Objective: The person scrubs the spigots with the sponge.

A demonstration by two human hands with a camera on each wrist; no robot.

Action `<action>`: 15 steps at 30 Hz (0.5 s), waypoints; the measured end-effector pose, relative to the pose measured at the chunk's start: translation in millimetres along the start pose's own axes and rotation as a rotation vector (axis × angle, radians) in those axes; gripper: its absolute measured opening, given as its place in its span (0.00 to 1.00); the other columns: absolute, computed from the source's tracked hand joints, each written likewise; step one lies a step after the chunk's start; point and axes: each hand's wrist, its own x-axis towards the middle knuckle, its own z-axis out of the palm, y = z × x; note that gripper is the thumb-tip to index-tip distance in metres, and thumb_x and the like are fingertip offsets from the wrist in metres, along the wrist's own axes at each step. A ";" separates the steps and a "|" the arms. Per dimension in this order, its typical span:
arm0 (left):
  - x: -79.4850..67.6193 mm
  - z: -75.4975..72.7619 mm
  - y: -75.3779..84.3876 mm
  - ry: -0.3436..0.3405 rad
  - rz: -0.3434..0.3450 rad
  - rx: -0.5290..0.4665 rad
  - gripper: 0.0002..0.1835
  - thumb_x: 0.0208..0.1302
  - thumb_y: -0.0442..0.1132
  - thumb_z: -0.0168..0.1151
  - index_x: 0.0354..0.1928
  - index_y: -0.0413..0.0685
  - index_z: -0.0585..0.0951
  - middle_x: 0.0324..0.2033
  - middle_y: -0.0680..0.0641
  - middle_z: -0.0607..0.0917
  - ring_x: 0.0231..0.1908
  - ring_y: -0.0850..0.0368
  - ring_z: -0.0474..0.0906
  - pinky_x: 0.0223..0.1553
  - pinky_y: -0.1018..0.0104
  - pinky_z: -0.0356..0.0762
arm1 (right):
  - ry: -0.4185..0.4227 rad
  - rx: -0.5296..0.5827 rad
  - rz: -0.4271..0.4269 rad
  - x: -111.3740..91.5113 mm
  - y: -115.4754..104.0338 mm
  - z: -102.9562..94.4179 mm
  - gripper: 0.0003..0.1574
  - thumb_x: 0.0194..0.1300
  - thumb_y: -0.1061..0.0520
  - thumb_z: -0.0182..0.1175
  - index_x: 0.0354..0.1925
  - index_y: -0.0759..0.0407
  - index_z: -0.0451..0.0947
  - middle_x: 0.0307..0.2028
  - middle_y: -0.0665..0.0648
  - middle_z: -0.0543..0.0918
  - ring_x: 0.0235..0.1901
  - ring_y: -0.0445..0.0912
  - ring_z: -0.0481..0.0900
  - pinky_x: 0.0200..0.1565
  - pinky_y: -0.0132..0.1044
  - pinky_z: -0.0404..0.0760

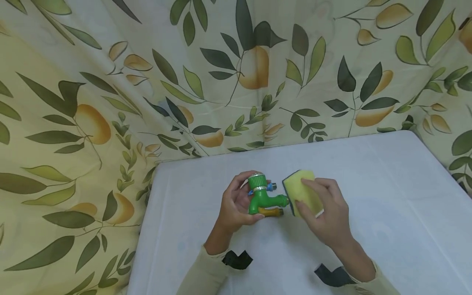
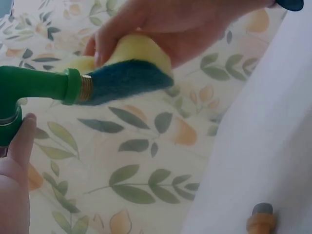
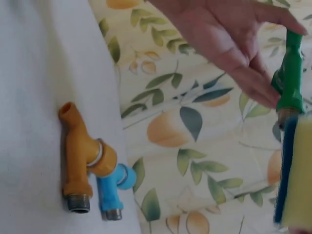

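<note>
My left hand [image 1: 233, 207] grips a green plastic tap [image 1: 262, 200] above the table, its ribbed knob up and its threaded spout end pointing right. In my right hand [image 1: 332, 215] a yellow sponge [image 1: 305, 192] is pinched between thumb and fingers. The sponge's dark blue scouring side [image 2: 131, 80] faces the tap, right at the brass thread [image 2: 86, 87] in the left wrist view. An orange tap [image 3: 78, 156] and a blue tap [image 3: 111, 192] lie side by side on the table below; in the head view the green tap and left hand partly hide them.
A white cloth covers the table [image 1: 387, 196], with its far edge behind the hands. Curtains [image 1: 236, 114] printed with leaves and orange fruit hang round the back and sides. Black bands [image 1: 237, 260] sit at both sleeve cuffs.
</note>
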 end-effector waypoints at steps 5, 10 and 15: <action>-0.2 3.1 -1.8 0.034 0.002 0.009 0.46 0.53 0.34 0.79 0.69 0.32 0.62 0.64 0.44 0.72 0.66 0.51 0.76 0.64 0.62 0.78 | -0.006 0.031 -0.079 -1.2 -3.5 1.1 0.35 0.69 0.34 0.58 0.52 0.62 0.84 0.44 0.64 0.79 0.46 0.39 0.74 0.45 0.18 0.75; -0.8 11.3 -3.3 0.184 -0.039 0.016 0.40 0.58 0.38 0.76 0.66 0.33 0.63 0.61 0.44 0.73 0.64 0.50 0.78 0.60 0.64 0.81 | 0.071 -0.029 -0.061 -2.0 -6.6 5.8 0.36 0.69 0.33 0.56 0.52 0.62 0.83 0.44 0.66 0.78 0.47 0.39 0.73 0.46 0.16 0.73; -0.7 23.9 -6.1 0.346 -0.151 0.014 0.39 0.61 0.41 0.73 0.67 0.35 0.62 0.62 0.43 0.71 0.65 0.48 0.78 0.56 0.69 0.82 | 0.098 -0.082 -0.037 -3.0 -9.3 10.9 0.33 0.69 0.36 0.57 0.53 0.62 0.83 0.45 0.68 0.77 0.44 0.47 0.74 0.47 0.15 0.72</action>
